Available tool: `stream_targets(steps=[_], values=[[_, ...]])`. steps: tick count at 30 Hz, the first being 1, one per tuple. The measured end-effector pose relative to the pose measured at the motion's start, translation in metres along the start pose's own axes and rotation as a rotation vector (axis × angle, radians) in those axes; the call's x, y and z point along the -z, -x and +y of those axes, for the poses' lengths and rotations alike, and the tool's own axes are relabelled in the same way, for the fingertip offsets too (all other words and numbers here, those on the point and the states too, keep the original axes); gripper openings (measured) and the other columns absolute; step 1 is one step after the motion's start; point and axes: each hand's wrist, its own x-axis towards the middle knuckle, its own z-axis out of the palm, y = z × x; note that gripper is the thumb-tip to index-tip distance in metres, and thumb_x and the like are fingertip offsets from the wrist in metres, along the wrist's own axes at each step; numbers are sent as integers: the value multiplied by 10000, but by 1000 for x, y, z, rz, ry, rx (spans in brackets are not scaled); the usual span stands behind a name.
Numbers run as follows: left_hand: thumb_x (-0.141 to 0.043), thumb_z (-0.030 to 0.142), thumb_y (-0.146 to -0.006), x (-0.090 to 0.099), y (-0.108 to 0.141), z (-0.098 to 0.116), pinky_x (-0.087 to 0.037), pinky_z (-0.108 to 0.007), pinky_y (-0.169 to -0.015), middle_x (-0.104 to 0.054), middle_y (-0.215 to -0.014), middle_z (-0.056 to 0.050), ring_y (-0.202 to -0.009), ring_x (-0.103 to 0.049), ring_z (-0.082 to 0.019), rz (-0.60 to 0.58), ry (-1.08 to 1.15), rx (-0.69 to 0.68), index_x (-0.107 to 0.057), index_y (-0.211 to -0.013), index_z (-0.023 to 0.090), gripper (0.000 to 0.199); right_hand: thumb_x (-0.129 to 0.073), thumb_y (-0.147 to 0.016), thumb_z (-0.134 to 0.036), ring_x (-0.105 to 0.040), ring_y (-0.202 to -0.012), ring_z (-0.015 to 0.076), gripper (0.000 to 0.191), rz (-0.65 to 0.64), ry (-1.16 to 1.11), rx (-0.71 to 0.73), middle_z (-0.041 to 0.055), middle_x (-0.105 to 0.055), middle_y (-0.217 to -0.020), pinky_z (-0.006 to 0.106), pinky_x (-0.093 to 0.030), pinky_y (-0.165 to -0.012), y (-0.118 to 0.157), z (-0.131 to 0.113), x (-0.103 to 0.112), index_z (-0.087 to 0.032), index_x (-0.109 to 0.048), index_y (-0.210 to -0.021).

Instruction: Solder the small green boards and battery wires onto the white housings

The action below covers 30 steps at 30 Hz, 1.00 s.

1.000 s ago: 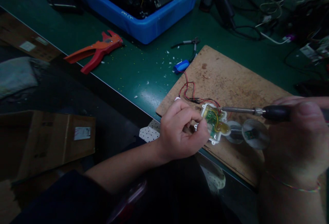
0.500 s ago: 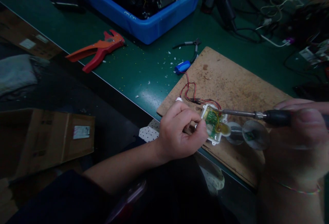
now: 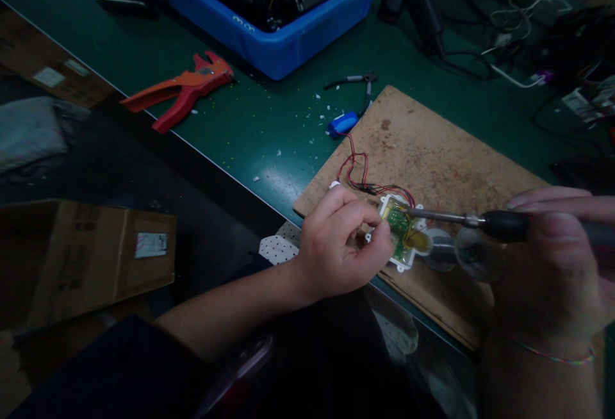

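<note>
My right hand (image 3: 562,259) grips a soldering iron (image 3: 509,223) by its dark handle. The iron's metal tip reaches over the upper part of a green circuit board (image 3: 398,223) in a white-edged clear casing. My left hand (image 3: 346,239) is closed in a pinch at the casing's left edge, and what lies between its fingertips is hidden. Red and black wires (image 3: 358,166) run from the casing to a blue cylindrical battery (image 3: 342,124). Two clear round discs (image 3: 475,254) lie right of the casing, partly behind my right hand.
Under the casing is a worn wooden board (image 3: 432,137) on a green table (image 3: 250,131). Orange-red wire strippers (image 3: 187,89), small cutting pliers (image 3: 368,82) and a blue bin (image 3: 288,54) of electronic parts lie beyond. Cables crowd the right; a cardboard box (image 3: 96,259) stands lower left.
The iron's tip has shifted slightly left and down over the circuit board. My left hand stays at the casing's edge, moved only a little.
</note>
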Motion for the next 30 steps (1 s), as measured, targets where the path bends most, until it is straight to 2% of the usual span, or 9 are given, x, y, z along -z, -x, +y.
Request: stream_targets(steps=[8, 17, 30], values=[[-682, 97, -848, -1, -1, 0, -432, -248, -553, -538, -677, 29, -660, -556, -121, 10, -5, -11, -611, -747, 194, 156, -794, -761, -312, -651, -692, 189, 72, -14, -20, 15, -15, -707, -763, 397, -499, -696, -1, 0, 0, -262, -753, -793], [-696, 74, -831, -1, -2, 0, -435, -246, -566, -533, -676, 29, -656, -554, -116, 9, 11, -19, -620, -748, 184, 158, -798, -731, -271, -634, -649, 159, 84, 1, -34, -5, -9, -696, -720, 353, -468, -640, -3, -4, -4, -221, -730, -729], [-694, 76, -828, -1, -3, 0, -426, -243, -543, -534, -656, 37, -618, -526, -111, 32, -2, -35, -610, -743, 194, 167, -816, -749, -369, -631, -655, 172, 166, 20, 5, -30, -21, -688, -713, 358, -469, -654, -3, -1, -3, -242, -713, -721]])
